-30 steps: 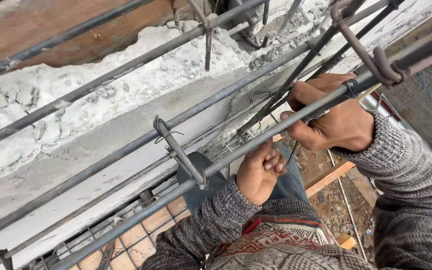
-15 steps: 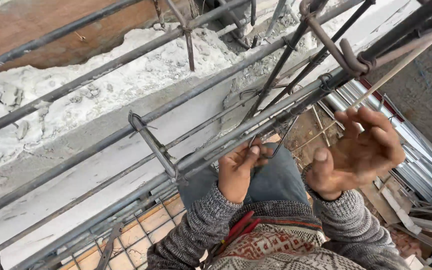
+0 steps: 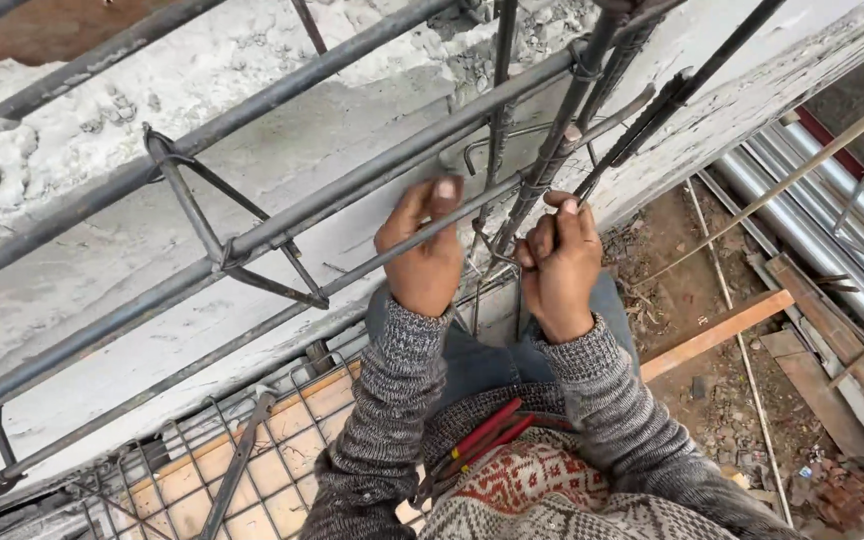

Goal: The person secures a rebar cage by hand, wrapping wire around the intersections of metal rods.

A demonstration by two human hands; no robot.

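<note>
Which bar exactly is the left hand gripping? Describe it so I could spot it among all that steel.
Start at the pale concrete wall and the long steel bars slanting across it. The lowest and thinnest rod passes through the left hand, just left of the right hand. The two bars above it are clearly thicker.

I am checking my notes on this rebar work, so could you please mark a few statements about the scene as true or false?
1. Both hands are up at the rebar cage. True: the left hand and right hand are on the bars.
2. The sleeves are bright orange. False: they are grey knit.
3. A red-handled tool lies in the person's lap. True.
4. The ground at right is bare of planks. False: a wooden plank lies there.
</note>
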